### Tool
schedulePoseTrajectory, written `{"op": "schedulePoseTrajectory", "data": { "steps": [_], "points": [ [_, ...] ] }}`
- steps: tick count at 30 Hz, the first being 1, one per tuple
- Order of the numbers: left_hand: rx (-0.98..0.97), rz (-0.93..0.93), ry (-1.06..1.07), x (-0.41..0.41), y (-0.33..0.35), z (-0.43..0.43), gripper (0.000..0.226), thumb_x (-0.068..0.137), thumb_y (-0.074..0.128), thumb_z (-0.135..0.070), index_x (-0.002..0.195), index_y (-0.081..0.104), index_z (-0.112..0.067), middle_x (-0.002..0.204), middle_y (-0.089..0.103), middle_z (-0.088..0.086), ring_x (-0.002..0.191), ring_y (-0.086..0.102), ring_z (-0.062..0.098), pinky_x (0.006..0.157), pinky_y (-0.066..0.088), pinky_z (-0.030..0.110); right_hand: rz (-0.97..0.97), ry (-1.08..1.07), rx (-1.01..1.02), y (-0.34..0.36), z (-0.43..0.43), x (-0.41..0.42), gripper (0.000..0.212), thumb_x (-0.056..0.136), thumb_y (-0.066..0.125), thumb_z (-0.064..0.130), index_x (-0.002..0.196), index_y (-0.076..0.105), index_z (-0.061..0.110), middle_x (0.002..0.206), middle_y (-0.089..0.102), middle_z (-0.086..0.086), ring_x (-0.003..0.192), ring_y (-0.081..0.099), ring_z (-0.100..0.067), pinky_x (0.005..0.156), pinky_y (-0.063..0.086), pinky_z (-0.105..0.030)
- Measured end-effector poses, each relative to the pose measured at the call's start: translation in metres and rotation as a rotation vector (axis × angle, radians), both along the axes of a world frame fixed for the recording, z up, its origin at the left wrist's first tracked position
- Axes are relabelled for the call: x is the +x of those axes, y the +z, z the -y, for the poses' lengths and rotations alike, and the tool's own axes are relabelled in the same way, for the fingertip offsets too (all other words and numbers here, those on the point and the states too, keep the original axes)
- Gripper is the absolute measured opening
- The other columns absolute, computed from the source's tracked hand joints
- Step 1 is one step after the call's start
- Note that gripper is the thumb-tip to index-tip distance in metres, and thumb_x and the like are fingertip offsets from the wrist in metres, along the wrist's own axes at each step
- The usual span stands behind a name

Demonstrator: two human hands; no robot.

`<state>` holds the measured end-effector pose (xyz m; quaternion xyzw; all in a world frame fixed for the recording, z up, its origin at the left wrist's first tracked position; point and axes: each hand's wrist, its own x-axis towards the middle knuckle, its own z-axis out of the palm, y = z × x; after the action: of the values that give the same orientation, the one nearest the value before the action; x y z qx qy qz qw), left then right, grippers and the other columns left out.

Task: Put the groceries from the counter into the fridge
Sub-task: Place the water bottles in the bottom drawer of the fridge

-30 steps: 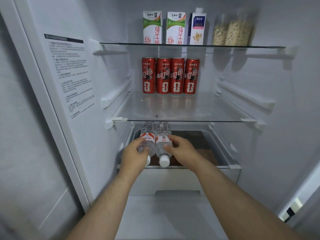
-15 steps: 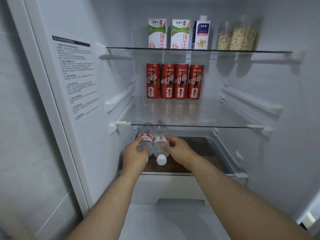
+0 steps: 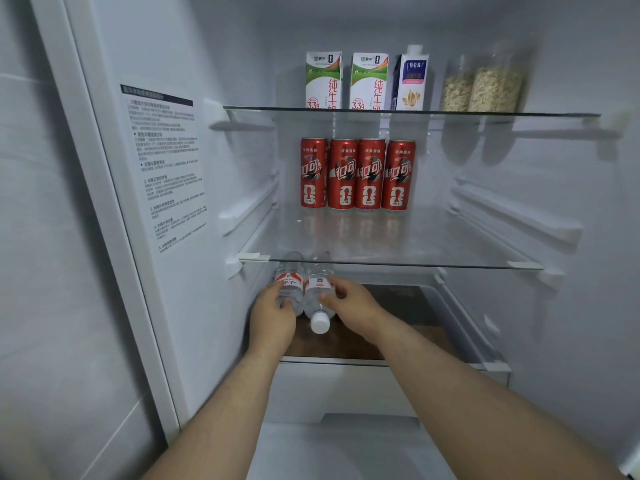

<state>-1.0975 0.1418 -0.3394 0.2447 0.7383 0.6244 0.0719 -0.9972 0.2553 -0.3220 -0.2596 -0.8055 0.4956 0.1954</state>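
Note:
Two clear water bottles with red and white labels lie side by side, caps toward me, at the left of the fridge's bottom drawer [image 3: 467, 341]. My left hand [image 3: 272, 315] grips the left bottle [image 3: 289, 284] and hides its cap. My right hand [image 3: 349, 303] grips the right bottle [image 3: 317, 289], whose white cap [image 3: 319, 322] shows below my fingers. The far ends of both bottles reach under the glass middle shelf [image 3: 450, 251].
Several red cans [image 3: 356, 174] stand at the back of the middle shelf. The top glass shelf [image 3: 519, 114] carries two milk cartons [image 3: 341, 81], a blue and white carton [image 3: 410, 83] and two jars of grain [image 3: 485, 86]. A printed label [image 3: 166, 168] covers the fridge's left wall.
Both hands have pushed the two bottles deeper into the drawer, farther under the middle shelf. The view has tilted down slightly.

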Motion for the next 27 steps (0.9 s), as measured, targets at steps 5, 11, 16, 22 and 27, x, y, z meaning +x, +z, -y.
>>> {"op": "schedulePoseTrajectory", "data": {
  "steps": [5, 11, 16, 22, 27],
  "points": [
    [0.158, 0.101, 0.0, 0.004, 0.006, 0.002, 0.036, 0.093, 0.049, 0.002, 0.12, 0.062, -0.016, 0.112, 0.062, 0.002, 0.106, 0.059, 0.021, 0.091, 0.046, 0.028, -0.013, -0.02, -0.009, -0.002, -0.002, -0.006, 0.043, 0.097, 0.06, 0.032, 0.139, 0.051, 0.032, 0.136, 0.059, 0.005, 0.122, 0.056, -0.015, 0.107, 0.045, -0.041],
    [0.177, 0.158, 0.032, -0.003, 0.005, -0.006, 0.037, 0.094, 0.049, 0.0, 0.127, 0.06, -0.012, 0.119, 0.063, 0.006, 0.11, 0.061, 0.023, 0.095, 0.049, 0.031, -0.011, -0.029, -0.011, -0.003, -0.004, -0.012, 0.046, 0.098, 0.059, 0.031, 0.143, 0.048, 0.029, 0.14, 0.056, 0.003, 0.127, 0.054, -0.018, 0.11, 0.042, -0.043],
    [0.188, 0.214, 0.047, -0.012, 0.006, -0.017, 0.033, 0.097, 0.047, -0.002, 0.125, 0.06, -0.011, 0.118, 0.063, 0.005, 0.104, 0.06, 0.022, 0.089, 0.046, 0.027, 0.017, -0.036, 0.008, -0.002, -0.005, -0.02, 0.049, 0.099, 0.056, 0.032, 0.146, 0.044, 0.029, 0.145, 0.053, 0.002, 0.129, 0.052, -0.018, 0.11, 0.041, -0.041],
    [0.146, 0.113, 0.047, -0.023, -0.004, -0.023, 0.037, 0.095, 0.041, 0.0, 0.121, 0.063, -0.017, 0.119, 0.065, 0.008, 0.106, 0.062, 0.02, 0.094, 0.051, 0.032, 0.044, -0.016, 0.018, 0.002, -0.005, -0.017, 0.05, 0.1, 0.054, 0.03, 0.149, 0.041, 0.027, 0.146, 0.051, 0.001, 0.131, 0.05, -0.018, 0.108, 0.039, -0.037],
    [0.078, 0.08, 0.039, -0.017, -0.002, -0.019, 0.035, 0.1, 0.042, -0.007, 0.131, 0.058, -0.013, 0.129, 0.061, 0.009, 0.118, 0.059, 0.026, 0.101, 0.047, 0.032, 0.049, -0.007, 0.028, 0.008, 0.0, -0.013, 0.05, 0.101, 0.053, 0.028, 0.149, 0.038, 0.026, 0.148, 0.048, 0.001, 0.133, 0.047, -0.019, 0.108, 0.037, -0.035]
  ]
}}
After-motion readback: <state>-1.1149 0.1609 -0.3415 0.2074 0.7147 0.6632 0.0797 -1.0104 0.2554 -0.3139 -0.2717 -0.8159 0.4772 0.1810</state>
